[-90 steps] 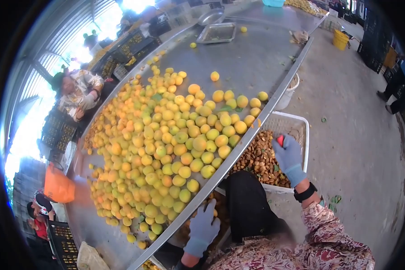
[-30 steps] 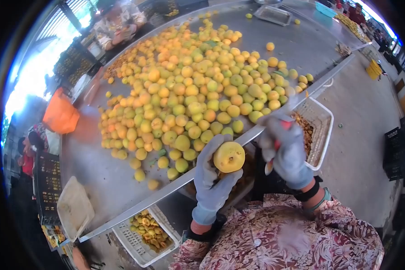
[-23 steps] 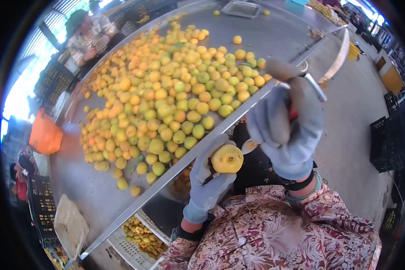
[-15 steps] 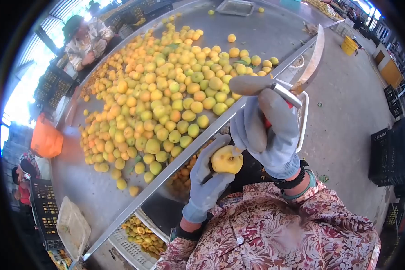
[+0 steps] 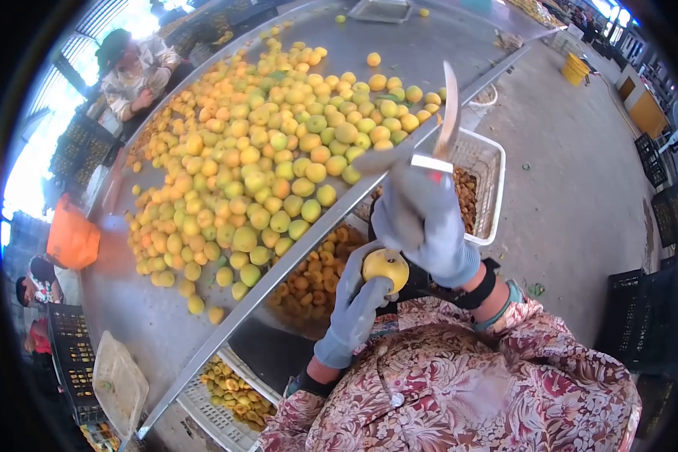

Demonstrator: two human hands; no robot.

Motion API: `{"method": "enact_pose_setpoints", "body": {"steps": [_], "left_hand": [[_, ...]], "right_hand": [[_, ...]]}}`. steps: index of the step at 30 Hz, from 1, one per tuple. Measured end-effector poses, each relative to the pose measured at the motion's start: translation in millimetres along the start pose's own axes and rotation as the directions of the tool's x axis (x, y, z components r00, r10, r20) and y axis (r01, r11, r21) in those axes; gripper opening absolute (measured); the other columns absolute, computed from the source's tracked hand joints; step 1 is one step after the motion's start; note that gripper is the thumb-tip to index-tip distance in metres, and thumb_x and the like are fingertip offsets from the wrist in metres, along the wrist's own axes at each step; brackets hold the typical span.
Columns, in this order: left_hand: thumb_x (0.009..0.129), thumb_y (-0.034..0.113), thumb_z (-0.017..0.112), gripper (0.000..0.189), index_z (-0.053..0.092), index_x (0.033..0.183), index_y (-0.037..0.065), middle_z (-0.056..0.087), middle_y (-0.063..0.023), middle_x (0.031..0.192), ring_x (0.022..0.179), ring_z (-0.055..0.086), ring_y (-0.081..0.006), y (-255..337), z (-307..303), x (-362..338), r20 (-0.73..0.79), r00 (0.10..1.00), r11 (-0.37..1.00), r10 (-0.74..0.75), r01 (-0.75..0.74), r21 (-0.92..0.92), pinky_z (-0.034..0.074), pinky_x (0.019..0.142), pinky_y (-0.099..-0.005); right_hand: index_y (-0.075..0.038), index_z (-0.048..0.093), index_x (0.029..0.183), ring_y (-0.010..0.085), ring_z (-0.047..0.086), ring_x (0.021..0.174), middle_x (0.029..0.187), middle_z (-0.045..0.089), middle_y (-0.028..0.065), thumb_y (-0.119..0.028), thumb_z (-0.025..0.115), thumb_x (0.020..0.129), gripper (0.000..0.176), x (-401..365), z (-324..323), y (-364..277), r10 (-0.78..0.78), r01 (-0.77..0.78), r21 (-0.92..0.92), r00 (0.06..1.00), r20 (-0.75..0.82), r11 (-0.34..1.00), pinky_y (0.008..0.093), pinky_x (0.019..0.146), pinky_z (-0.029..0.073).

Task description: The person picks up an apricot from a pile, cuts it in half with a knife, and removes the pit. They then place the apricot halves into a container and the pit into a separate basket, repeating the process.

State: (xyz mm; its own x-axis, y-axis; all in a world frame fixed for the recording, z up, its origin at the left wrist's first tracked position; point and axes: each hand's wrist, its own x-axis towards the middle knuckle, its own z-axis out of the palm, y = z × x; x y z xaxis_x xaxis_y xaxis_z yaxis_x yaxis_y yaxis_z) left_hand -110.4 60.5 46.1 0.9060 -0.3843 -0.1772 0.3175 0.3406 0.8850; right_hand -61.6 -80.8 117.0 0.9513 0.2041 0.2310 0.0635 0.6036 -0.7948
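Observation:
My left hand (image 5: 354,305), in a grey-blue glove, is closed round a yellow apricot (image 5: 386,271) with a small dark spot on its face. Just above and to the right, my right hand (image 5: 422,218), gloved too, is shut on a knife (image 5: 450,113). Its curved blade points up, away from the fruit, and a bit of red shows at the grip. The right fingers are partly blurred. Beyond the metal rim lies a broad heap of whole apricots (image 5: 256,166) on the steel table (image 5: 158,369).
Halved apricots (image 5: 309,282) lie in a container below the table edge. A white basket (image 5: 493,188) of brown pits stands at right, another white basket (image 5: 211,407) of fruit at lower left. Black crates (image 5: 633,316) stack at right; a person (image 5: 135,75) sits across the table.
My right hand has moved left and lower with the knife, its blade now more upright. The apricot has turned in my left hand. The pit basket shows more fully.

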Motion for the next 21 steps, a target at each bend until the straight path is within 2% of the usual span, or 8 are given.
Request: {"method": "enact_pose_setpoints", "body": {"steps": [2,4,7,8,13,16,19,21], "left_hand": [[0.075,0.003,0.049,0.054,0.036,0.127,-0.002,0.054,-0.0115,0.102,0.084,0.053,-0.0141,0,1,-2,0.092,0.992,0.989,0.084,-0.095,0.117,0.044,0.071,-0.0230],[0.074,0.002,0.056,0.061,0.034,0.131,-0.004,0.049,-0.0124,0.116,0.106,0.048,-0.0179,-1,-2,-1,0.180,0.968,0.940,0.176,-0.220,0.260,0.040,0.092,-0.0282],[0.074,0.000,0.057,0.063,0.033,0.132,-0.003,0.048,-0.0136,0.120,0.109,0.049,-0.0185,4,-7,7,0.182,0.963,0.964,0.199,-0.226,0.143,0.039,0.095,-0.0289],[0.074,0.001,0.060,0.065,0.032,0.133,-0.003,0.048,-0.0148,0.124,0.111,0.048,-0.0193,4,-3,7,0.260,0.929,0.960,0.262,-0.278,0.025,0.038,0.097,-0.0305],[0.073,0.001,0.064,0.066,0.033,0.132,-0.003,0.047,-0.0162,0.127,0.115,0.047,-0.0196,5,-3,12,0.247,0.910,0.931,0.333,-0.359,0.067,0.037,0.100,-0.0317],[0.075,0.002,0.062,0.064,0.034,0.132,-0.002,0.046,-0.0181,0.127,0.112,0.050,-0.0233,8,0,10,0.214,0.910,0.928,0.354,-0.370,0.039,0.040,0.097,-0.0343],[0.082,0.011,0.058,0.057,0.034,0.132,0.000,0.046,-0.0228,0.127,0.103,0.056,-0.0291,10,-3,11,0.174,0.946,0.938,0.274,-0.223,-0.265,0.045,0.090,-0.0379],[0.088,0.026,0.052,0.059,0.028,0.134,-0.001,0.046,-0.0270,0.125,0.097,0.057,-0.0357,4,-19,17,0.336,0.903,0.820,0.269,-0.032,-0.571,0.050,0.080,-0.0421]], "right_hand": [[0.001,0.043,0.126,0.0049,0.038,0.042,0.052,0.043,-0.0029,-0.017,0.036,0.095,0.036,7,-24,4,0.061,-0.151,0.476,0.978,0.200,0.867,0.0191,0.040,0.028],[0.000,0.040,0.128,0.0052,0.036,0.041,0.049,0.039,-0.0037,-0.020,0.034,0.096,0.039,-1,-28,-5,0.091,-0.213,0.579,0.968,0.233,0.787,0.0199,0.039,0.028],[0.000,0.032,0.135,0.0062,0.029,0.037,0.043,0.026,-0.0062,-0.030,0.026,0.098,0.048,-10,-34,-23,0.151,-0.409,0.789,0.911,0.384,0.459,0.0222,0.037,0.030],[0.001,0.033,0.134,0.0061,0.028,0.036,0.043,0.025,-0.0064,-0.029,0.026,0.098,0.047,-13,-41,-28,0.126,-0.308,0.778,0.949,0.288,0.548,0.0223,0.036,0.029],[0.006,0.049,0.116,0.0056,0.025,0.033,0.043,0.024,-0.0065,-0.025,0.030,0.098,0.041,-28,-40,-38,-0.037,0.080,0.253,0.985,-0.171,0.964,0.0228,0.035,0.027],[0.004,0.055,0.103,0.0063,0.027,0.033,0.042,0.028,-0.0043,-0.024,0.034,0.097,0.035,-33,-34,-29,-0.106,0.110,-0.005,0.944,-0.313,0.994,0.0235,0.034,0.027],[0.001,0.054,0.103,0.0070,0.033,0.033,0.047,0.039,-0.0013,-0.025,0.037,0.096,0.031,-37,-28,-34,-0.088,0.034,-0.218,0.966,-0.243,0.975,0.0226,0.033,0.028],[-0.002,0.050,0.108,0.0067,0.037,0.034,0.055,0.048,0.0007,-0.026,0.040,0.094,0.029,-46,-9,-40,0.291,-0.414,-0.341,0.887,-0.358,0.844,0.0206,0.033,0.028]]}}
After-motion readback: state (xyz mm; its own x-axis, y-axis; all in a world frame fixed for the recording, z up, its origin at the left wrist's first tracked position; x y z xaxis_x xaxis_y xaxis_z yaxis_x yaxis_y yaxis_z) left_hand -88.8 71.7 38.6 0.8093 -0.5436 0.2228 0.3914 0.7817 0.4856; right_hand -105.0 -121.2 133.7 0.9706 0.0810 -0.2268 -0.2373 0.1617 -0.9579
